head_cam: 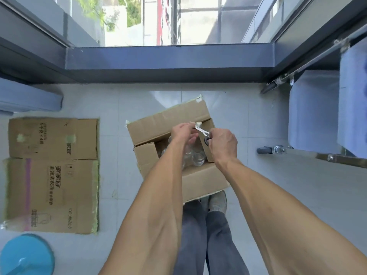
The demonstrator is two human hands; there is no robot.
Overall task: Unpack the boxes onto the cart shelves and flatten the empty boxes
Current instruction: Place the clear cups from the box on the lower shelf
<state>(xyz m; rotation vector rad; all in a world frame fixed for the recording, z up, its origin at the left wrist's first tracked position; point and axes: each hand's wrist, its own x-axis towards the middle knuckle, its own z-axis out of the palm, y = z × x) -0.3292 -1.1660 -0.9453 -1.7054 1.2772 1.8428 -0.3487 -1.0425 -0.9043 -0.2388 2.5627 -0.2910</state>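
Note:
An open cardboard box (168, 120) stands on the tiled floor in front of my feet, its flaps partly spread. Clear glass jars (197, 158) show inside it. My right hand (223, 143) grips a pair of scissors (202, 132) whose blades point up-left over the box's far right flap. My left hand (183, 131) pinches a strip of tape (195, 124) at the blade tips, just above the jars. A flattened cardboard box (52, 175) with printed text lies on the floor at the left.
The cart (317, 112), with blue shelf surfaces and a castor wheel (265, 150), stands at the right. A blue round lid or stool (26, 255) sits at the bottom left. Dark window frames (168, 62) close off the far side. A folded grey curtain (29, 98) is at the left.

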